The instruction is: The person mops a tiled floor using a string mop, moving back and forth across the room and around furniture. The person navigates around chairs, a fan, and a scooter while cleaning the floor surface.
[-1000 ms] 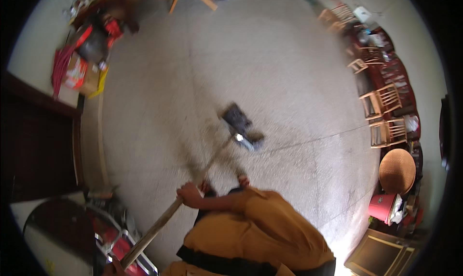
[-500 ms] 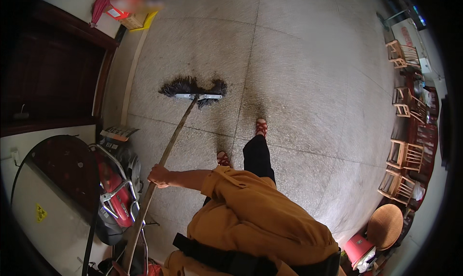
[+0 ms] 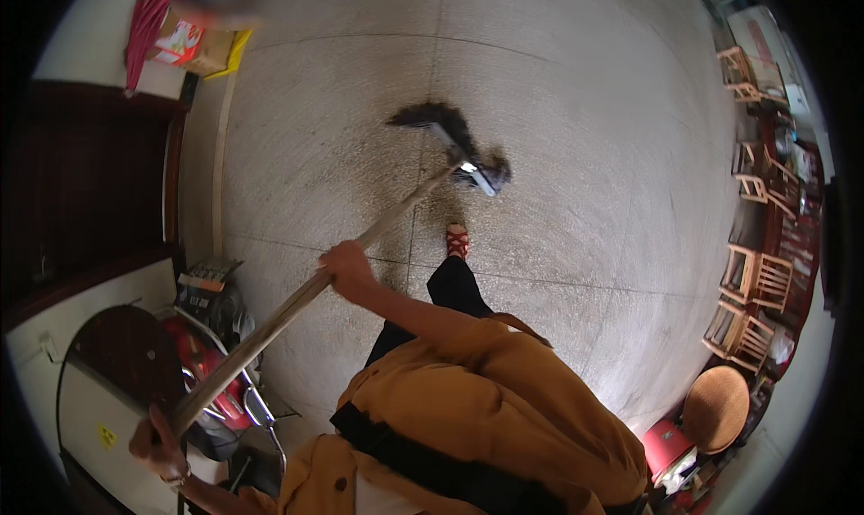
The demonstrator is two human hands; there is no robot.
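A dust mop lies on the speckled floor ahead of me, its dark fringed head (image 3: 454, 132) blurred and tilted down to the right. From it a long wooden handle (image 3: 261, 335) slants back toward the lower left. My right hand (image 3: 349, 270) is wrapped round the middle of this handle, with that arm reaching across my body. Close to the handle's upper end, my left hand (image 3: 162, 447) grips it at the lower left. One red sandal (image 3: 457, 240) shows just behind the mop head.
A red motorbike (image 3: 216, 371) stands beside the handle on the left, near a dark door (image 3: 90, 182). Cartons (image 3: 193, 47) sit at the far left. Along the right wall are several wooden chairs (image 3: 747, 335), a round woven stool top (image 3: 717, 409) and a red bucket (image 3: 668, 447).
The mop head has swung right and turned at an angle. My right hand has moved right and forward with the handle. My left hand has come into view on the handle.
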